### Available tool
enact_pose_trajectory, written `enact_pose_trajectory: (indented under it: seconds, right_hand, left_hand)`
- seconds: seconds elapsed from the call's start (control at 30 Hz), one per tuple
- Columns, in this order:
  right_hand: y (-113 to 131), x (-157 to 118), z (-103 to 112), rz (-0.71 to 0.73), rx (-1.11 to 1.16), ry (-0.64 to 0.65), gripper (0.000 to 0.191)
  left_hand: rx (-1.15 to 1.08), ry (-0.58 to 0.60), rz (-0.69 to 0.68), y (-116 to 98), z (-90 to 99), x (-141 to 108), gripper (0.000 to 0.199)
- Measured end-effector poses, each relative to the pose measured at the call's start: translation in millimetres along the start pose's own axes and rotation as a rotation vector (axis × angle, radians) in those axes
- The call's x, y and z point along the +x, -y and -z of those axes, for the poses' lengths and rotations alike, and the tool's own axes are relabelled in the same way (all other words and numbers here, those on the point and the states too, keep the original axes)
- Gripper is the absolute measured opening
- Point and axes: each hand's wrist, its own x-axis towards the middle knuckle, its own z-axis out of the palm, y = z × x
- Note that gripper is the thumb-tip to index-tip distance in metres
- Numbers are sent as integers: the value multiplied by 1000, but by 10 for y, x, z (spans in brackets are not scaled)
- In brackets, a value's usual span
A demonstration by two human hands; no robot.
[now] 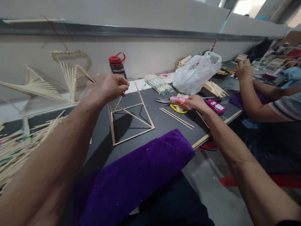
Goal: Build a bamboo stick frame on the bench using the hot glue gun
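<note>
My left hand [111, 87] is closed in a pinch above an open frame of thin wooden sticks [134, 138]. Whether its fingertips hold a stick or some small thing is hidden. Out to the right, my right hand [196, 102] has its fingers closed on a pink cloth [175, 99]. Right beside that cloth lie scissors with yellow handles [179, 110], blades pointing left. Two loose wooden sticks [176, 118] rest on the dark tabletop between the frame and the scissors. Purple cloth [145, 169] covers my lap and the table's near edge.
A pile of sticks [30, 141] lies at left, below fan-shaped stick pieces [72, 81]. Along the wall stand a red-capped bottle [117, 66], bagged sticks [158, 84] and a white plastic bag [196, 73]. A pink box [215, 106] lies near a co-worker's arm [256, 103].
</note>
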Motion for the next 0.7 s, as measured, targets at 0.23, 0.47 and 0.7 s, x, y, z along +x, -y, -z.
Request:
enact_pose_trajectory:
  seconds: [0.23,0.47,0.7]
  right_hand:
    - [76,-120,27,26,567,14,15]
    - [164,-160,72,141,735,-9,15]
    - [249,-179,94,133,1005,81,21]
  left_hand:
    - [-2,5,1,67,-4,3,16]
    - [42,-17,34,14,43,-18,14]
    - [66,-33,31,30,42,-13,14]
